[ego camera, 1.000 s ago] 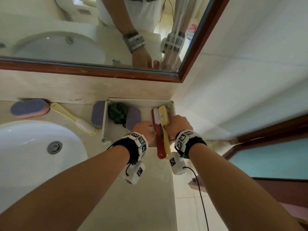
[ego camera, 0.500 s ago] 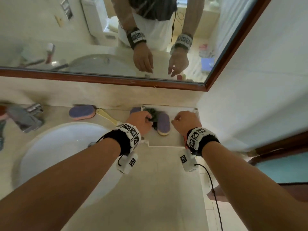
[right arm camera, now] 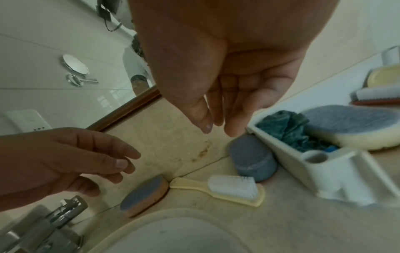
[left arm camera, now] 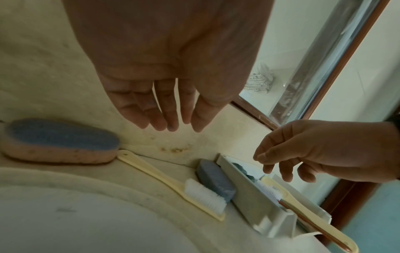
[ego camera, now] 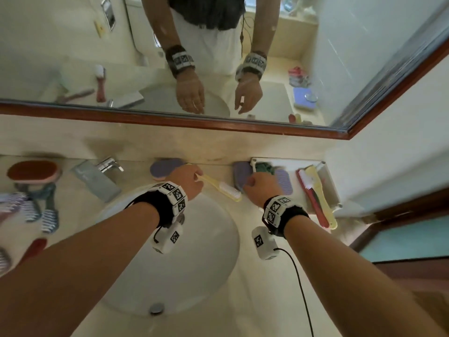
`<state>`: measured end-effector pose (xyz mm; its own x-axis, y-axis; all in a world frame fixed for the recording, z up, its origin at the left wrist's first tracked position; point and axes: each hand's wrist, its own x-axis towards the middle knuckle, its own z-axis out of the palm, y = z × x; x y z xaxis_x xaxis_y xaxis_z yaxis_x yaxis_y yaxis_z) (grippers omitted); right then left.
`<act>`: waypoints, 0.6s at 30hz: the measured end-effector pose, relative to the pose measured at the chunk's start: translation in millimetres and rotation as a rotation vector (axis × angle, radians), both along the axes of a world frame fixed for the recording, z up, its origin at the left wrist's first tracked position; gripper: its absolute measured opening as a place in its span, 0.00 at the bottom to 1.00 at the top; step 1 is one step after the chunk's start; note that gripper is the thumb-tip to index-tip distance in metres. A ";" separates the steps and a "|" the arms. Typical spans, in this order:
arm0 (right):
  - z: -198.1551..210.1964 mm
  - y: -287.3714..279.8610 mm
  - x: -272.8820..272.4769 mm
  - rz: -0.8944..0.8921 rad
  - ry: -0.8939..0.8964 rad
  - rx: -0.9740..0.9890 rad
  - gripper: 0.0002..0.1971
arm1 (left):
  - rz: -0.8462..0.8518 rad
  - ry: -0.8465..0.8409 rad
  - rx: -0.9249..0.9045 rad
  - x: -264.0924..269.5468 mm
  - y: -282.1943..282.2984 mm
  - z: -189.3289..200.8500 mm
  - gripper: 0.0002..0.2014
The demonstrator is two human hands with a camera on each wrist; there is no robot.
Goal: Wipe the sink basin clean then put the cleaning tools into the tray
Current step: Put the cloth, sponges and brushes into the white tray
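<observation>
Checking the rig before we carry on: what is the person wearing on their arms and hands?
Both forearms are bare, with no sleeves or gloves. Each wrist carries a black band with white blocks printed with black square markers, and a white camera pod hangs below. A thin black cable trails from the right wrist pod. The left hand and right hand are bare.

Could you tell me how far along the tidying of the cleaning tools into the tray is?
Done: the tray holds two brushes, a sponge and a cloth. In hand: nothing; left hand and right hand hover empty. Left: cream brush and two pads on the counter.
</observation>
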<state>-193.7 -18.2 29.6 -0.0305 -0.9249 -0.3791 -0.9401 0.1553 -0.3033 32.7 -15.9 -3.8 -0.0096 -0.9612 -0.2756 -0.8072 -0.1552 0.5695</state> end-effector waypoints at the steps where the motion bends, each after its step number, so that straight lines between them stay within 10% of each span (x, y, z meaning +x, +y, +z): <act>1: -2.4 -1.5 8.8 -0.001 -0.017 0.011 0.09 | -0.010 -0.038 0.021 9.1 -4.0 -2.2 0.11; 10: -56.8 -39.2 58.4 0.151 0.040 0.127 0.19 | 0.121 -0.290 0.240 66.3 -38.5 -44.8 0.29; 18: -104.3 -40.6 52.3 0.206 0.209 0.095 0.15 | 0.156 -0.436 0.053 68.2 -40.8 -83.5 0.38</act>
<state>-141.4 -58.7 -74.7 0.0678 -0.8803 -0.4696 -0.9953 -0.0271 -0.0928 100.9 -56.6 -87.3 0.2616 -0.9265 -0.2706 -0.9341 -0.3136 0.1706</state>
